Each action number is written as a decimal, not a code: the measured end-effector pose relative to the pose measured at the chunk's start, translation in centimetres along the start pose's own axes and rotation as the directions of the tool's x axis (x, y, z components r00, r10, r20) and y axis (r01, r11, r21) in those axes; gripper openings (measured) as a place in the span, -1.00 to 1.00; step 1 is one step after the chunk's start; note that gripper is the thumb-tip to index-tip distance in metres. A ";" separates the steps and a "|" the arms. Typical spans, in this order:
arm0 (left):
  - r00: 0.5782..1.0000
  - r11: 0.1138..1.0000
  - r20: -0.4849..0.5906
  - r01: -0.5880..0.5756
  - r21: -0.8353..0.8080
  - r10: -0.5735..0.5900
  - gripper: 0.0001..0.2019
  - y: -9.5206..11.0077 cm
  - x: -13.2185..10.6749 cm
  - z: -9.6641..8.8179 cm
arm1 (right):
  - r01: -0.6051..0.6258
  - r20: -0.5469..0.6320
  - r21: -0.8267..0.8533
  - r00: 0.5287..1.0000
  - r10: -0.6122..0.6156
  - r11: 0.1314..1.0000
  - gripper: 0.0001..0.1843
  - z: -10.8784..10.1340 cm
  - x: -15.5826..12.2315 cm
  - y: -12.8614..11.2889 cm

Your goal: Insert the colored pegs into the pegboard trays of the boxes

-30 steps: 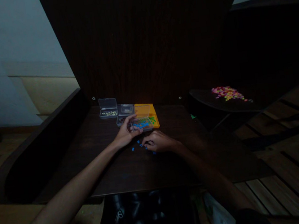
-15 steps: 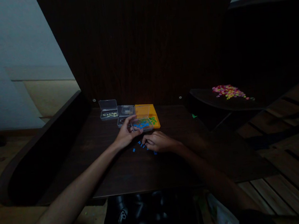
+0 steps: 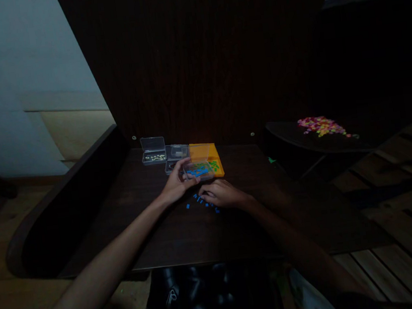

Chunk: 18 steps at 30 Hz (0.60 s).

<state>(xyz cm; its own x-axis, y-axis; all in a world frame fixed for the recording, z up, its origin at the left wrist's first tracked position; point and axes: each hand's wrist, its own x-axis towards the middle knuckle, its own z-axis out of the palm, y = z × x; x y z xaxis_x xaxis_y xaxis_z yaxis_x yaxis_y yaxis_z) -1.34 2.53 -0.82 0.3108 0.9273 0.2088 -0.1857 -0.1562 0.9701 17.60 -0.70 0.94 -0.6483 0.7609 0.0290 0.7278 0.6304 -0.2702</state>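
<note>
My left hand [image 3: 176, 182] grips a clear plastic box [image 3: 209, 176] by its left side, thumb in front and fingers behind. Small blue pieces [image 3: 196, 172] lie inside it. Just in front, my right hand [image 3: 221, 193] is over the dark tabletop with its fingers curled together; whether something tiny is pinched in them is too dark to make out. Several loose blue pieces [image 3: 206, 205] are scattered on the wood under and beside that hand. Behind the held box stands an orange tray [image 3: 220, 167] with small green pieces [image 3: 214, 165] in it.
At the back left are an open clear box [image 3: 154, 158] with pale pieces and another clear case [image 3: 177, 152]. A heap of pink, red and yellow pieces [image 3: 322, 125] lies on the raised side shelf [image 3: 294, 138]. A dark raised side panel [image 3: 65, 202] borders the left.
The whole view has shifted slightly, so everything sits a little further right. My right hand has drawn back a bit from the loose blue pieces, and more of them show. The left hand keeps its hold.
</note>
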 end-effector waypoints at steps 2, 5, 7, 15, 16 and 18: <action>1.000 1.000 -0.005 -0.003 0.000 0.003 -0.31 -0.1 0.0 0.0 | 0.007 -0.008 0.008 1.000 -0.007 1.000 -0.80 0.0 0.0 0.1; 1.000 1.000 -0.001 -0.015 0.007 0.015 -0.32 -0.1 0.0 0.0 | 0.029 -0.030 0.022 0.999 -0.028 0.999 -0.81 0.1 -0.1 0.4; 1.000 1.000 -0.003 -0.017 0.016 0.017 -0.31 0.0 -0.1 0.0 | 0.029 -0.035 0.021 0.999 -0.028 0.999 -0.80 0.2 -0.1 0.5; 1.000 1.000 -0.021 0.002 0.029 -0.002 -0.30 0.4 -0.1 0.1 | 0.040 -0.007 0.128 0.999 -0.040 0.991 -0.75 -0.5 -0.3 0.2; 1.000 1.000 -0.020 0.006 0.025 -0.005 -0.29 0.4 -0.1 0.0 | 0.048 0.008 0.141 0.999 -0.050 0.989 -0.74 -0.5 -0.3 0.1; 1.000 1.000 -0.011 0.010 0.019 -0.009 -0.30 0.3 -0.1 0.0 | 0.049 0.045 0.138 0.997 -0.055 0.989 -0.72 -0.5 -0.3 0.0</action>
<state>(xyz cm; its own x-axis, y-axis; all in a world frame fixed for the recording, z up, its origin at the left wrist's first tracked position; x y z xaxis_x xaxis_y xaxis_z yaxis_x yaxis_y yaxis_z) -1.42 2.38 -0.52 0.3025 0.9323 0.1984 -0.1652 -0.1537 0.9742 17.90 -0.83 1.46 -0.6971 0.7170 0.0003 0.6576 0.6394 -0.3984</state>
